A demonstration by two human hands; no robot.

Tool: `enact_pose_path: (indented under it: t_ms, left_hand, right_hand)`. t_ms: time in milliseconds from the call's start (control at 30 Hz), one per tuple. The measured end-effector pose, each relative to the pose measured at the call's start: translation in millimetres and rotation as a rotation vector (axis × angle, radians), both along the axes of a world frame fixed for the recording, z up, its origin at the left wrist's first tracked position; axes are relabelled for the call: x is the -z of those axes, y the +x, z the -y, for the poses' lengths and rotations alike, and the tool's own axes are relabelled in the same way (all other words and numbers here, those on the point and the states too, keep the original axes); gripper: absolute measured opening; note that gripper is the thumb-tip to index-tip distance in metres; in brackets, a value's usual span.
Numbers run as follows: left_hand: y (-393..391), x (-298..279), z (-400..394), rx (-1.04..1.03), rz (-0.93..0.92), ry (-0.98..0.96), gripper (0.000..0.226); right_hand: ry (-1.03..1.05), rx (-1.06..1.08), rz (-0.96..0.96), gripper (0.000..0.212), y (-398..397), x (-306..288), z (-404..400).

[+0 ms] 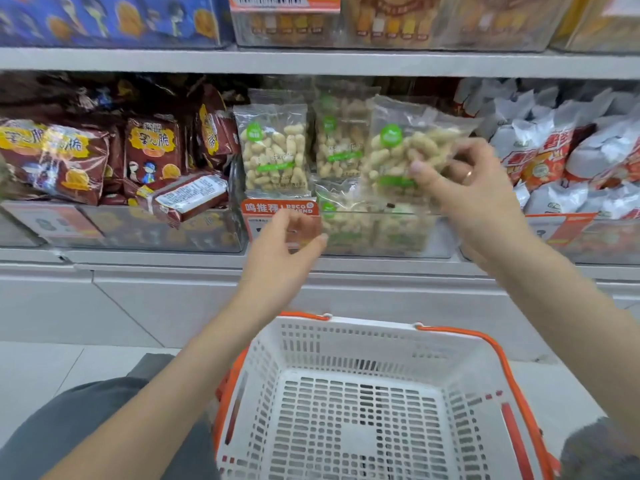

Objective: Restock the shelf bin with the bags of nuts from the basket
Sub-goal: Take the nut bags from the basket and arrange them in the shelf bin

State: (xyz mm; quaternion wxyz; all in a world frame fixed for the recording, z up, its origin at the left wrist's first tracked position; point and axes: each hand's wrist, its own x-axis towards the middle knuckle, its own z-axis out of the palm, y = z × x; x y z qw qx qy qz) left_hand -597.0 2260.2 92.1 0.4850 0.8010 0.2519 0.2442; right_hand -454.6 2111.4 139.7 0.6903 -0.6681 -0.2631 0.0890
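while the left hand (287,244) hangs relaxed, the right hand (460,181) pinches a peanut bag (391,150) above the bin (440,244).

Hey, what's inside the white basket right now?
Nothing shows inside the basket: only its bare slotted floor and walls. Its nearest corner runs out of frame, so that part cannot be checked. The right hand holds a bag of nuts up at the shelf bin.

We're in a shop aisle, a snack section by the look of it: grey metal shelves (311,62) run across the view, packed with clear bins of brown snack packs (152,150), bags of peanuts (273,150) and white-and-red bags (554,150). An orange promo label (277,207) hangs on the bin front, a barcode tag (273,0) sits above, and a white-and-orange shopping basket (363,341) waits below
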Motion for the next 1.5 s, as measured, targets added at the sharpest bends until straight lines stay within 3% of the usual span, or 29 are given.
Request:
enact_pose_path:
  t_ms: [100,233,333,400,467,767,967,1067,1200,1400,1500]
  left_hand:
    - [-1.0,8.6,-19.6,-0.096,-0.07,0.164,0.016]
    - [-4.9,13.5,-30.2,-0.079,-0.101,0.39,0.023]
    - [-7.4,12.0,-32.4,-0.092,-0.149,0.535,0.031]
    - [-8.9,9.0,-31.6,-0.104,-0.171,0.579,0.032]
    - [-9.6,6.7,-30.9,-0.106,-0.171,0.595,0.031]
    - [-5.3,7.1,-28.7,-0.1,-0.186,0.665,0.031]
    - [4.1,10.4,-25.0,-0.141,-0.18,0.858,0.026]
    - [9.1,9.4,-23.5,-0.134,-0.191,0.967,0.033]
    - [19.6,12.0,-23.6,-0.02,-0.165,1.151,0.048]
    - [40.1,9.5,-26.0,0.141,-0.421,1.259,0.079]
    - [49.6,9.8,-24.3,0.116,-0.486,1.274,0.077]
  right_hand:
    - [-0.049,0.09,0.092,0.028,30.3,-15.3,-37.6]
    - [-0.112,0.125,0.135,0.023,45.3,-6.5,-78.3]
    - [-0.29,0.16,0.183,0.036,45.6,11.7,-91.4]
    - [-0.376,0.188,0.201,0.043,42.4,18.8,-94.6]
    - [-0.406,0.239,0.237,0.037,38.2,19.4,-96.4]
    - [-0.389,0.358,0.335,0.039,21.2,25.5,-95.4]
    - [-0.416,0.298,0.32,0.058,27.7,22.9,-91.3]
    - [-0.41,0.309,0.331,0.068,30.0,21.9,-79.3]
    - [-0.407,0.32,0.308,0.066,37.8,18.6,-64.6]
    - [-0.45,0.438,0.225,0.047,64.8,14.8,-33.6]
    - [-0.549,0.389,0.023,0.058,90.0,14.8,-28.3]
